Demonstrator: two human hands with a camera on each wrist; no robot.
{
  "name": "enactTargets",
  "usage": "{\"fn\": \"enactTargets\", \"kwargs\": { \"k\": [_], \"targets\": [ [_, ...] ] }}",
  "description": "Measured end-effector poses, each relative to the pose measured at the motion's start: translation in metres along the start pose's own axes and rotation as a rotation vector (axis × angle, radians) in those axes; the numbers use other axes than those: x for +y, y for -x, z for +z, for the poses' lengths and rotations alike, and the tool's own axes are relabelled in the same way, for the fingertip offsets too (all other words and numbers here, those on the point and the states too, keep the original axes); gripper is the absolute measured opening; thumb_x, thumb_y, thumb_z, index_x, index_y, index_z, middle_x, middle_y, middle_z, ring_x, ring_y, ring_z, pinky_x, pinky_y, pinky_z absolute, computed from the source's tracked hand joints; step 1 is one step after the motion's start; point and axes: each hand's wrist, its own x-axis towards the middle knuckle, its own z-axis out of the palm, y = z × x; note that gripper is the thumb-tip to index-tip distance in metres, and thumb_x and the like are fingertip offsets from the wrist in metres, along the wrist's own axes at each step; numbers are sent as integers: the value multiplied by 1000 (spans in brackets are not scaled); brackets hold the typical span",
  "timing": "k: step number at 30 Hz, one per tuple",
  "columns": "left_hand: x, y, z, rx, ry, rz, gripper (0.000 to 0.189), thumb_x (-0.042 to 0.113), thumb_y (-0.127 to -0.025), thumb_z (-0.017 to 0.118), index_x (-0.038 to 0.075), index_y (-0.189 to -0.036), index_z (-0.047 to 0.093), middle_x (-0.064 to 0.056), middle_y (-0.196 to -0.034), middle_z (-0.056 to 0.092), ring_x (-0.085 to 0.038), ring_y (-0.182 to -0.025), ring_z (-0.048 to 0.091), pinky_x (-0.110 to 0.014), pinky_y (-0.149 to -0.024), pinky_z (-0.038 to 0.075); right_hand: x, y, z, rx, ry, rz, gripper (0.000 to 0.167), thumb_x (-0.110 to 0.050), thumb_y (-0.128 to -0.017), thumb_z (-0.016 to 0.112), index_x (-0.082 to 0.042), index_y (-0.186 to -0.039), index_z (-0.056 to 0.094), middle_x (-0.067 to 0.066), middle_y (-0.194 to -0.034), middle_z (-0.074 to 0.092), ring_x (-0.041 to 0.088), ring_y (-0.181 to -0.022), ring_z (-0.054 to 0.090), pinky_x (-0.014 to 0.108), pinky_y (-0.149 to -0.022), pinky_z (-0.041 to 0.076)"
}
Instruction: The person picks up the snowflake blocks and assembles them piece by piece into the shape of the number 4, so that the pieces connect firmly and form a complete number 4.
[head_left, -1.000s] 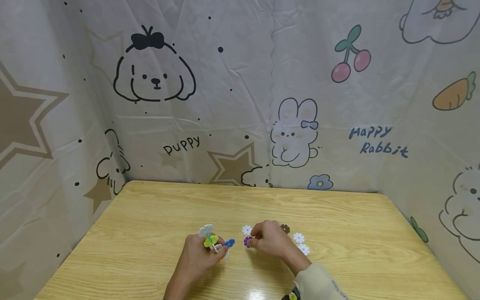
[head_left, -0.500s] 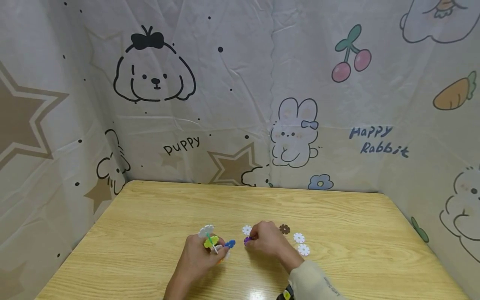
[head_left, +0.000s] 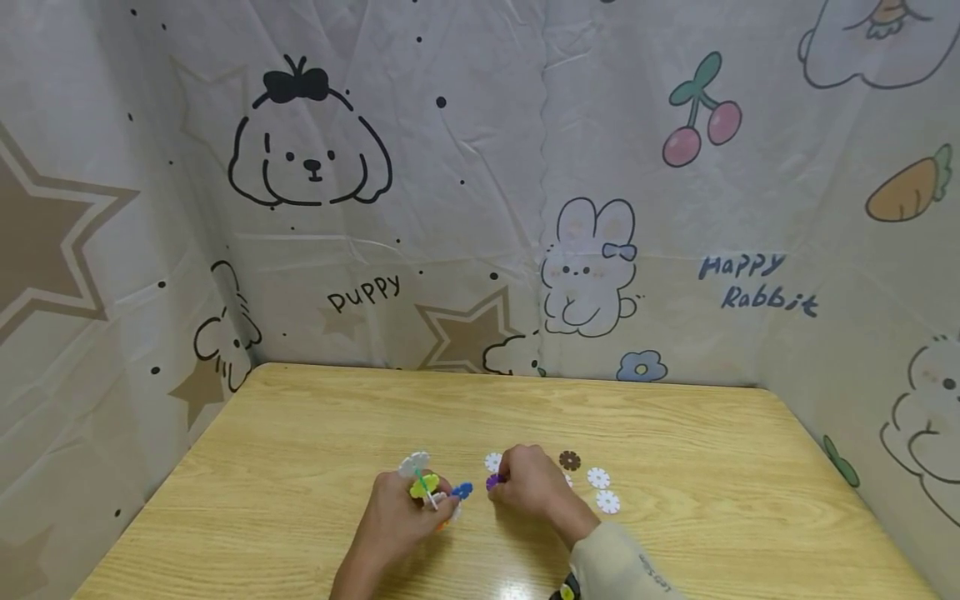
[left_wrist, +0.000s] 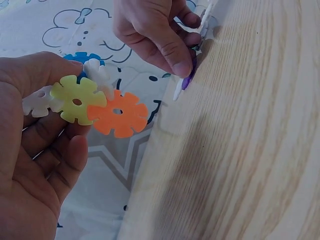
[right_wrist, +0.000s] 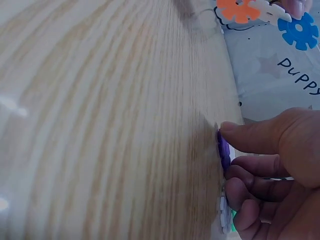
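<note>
Pale wood table [head_left: 315, 425], seen from the person's side, with two bare hands working over its nearer half. Nearest, at the lower border of the head view, a beige sleeve [head_left: 626, 562] encloses the right forearm; beside its cuff shows a dark object with a yellow mark [head_left: 564, 590], partly cut off. Slightly beyond, the left hand [head_left: 393, 508] grips a cluster of joined notched discs [left_wrist: 92, 95] between thumb and fingers, closed as far as the pieces allow. The cluster is raised above the table and includes a lime disc [left_wrist: 70, 90], an orange disc [left_wrist: 132, 117], a blue disc [head_left: 462, 490], white discs and a green piece [head_left: 422, 478] seen edge-on. To its right, the right hand [head_left: 534, 483] pinches a purple disc [right_wrist: 224, 152] between thumb and fingertips, the opening no wider than the piece; the disc is low at the tabletop, and whether it touches the wood cannot be told. Two loose white discs [head_left: 607, 502] lie to the right of this hand, and another white disc [head_left: 492, 461] just beyond the purple one. Farther back lies a brown disc [head_left: 570, 460]. Behind the table's far edge hangs a pale cloth [head_left: 480, 142] printed with a puppy head [head_left: 311, 183], a rabbit [head_left: 588, 292] and cherries [head_left: 682, 147].
</note>
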Motion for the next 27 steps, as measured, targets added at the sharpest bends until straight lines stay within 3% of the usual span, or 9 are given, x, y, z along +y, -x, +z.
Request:
{"fn": "enactTargets", "kwargs": {
  "k": [10, 21, 27],
  "targets": [
    [2, 0, -1, -2, 18, 4, 10, -2, -79, 79, 7, -80, 74, 7, -74, 70, -3, -55, 54, -19, -46, 43, -1, -3, 2, -9, 18, 49, 14, -15, -77, 83, -7, -78, 71, -1, -72, 63, 12, -61, 54, 29, -55, 48],
    [0, -1, 1, 6, -5, 20, 13, -3, -77, 78, 9, -77, 73, 10, -72, 68, -2, -54, 53, -21, -45, 43, -3, -2, 1, -56, -13, 80, 26, -11, -77, 80, -15, -59, 61, -4, -56, 54, 10, -49, 42, 25, -45, 34],
    [0, 0, -1, 3, 4, 14, 11, -2, -78, 79, 7, -78, 74, 8, -73, 69, -2, -55, 53, -19, -45, 42, -3, -1, 1, -54, -25, 73, 28, -10, -77, 80, -15, -56, 61, -5, -54, 54, 9, -48, 41, 25, -45, 33]
  ]
}}
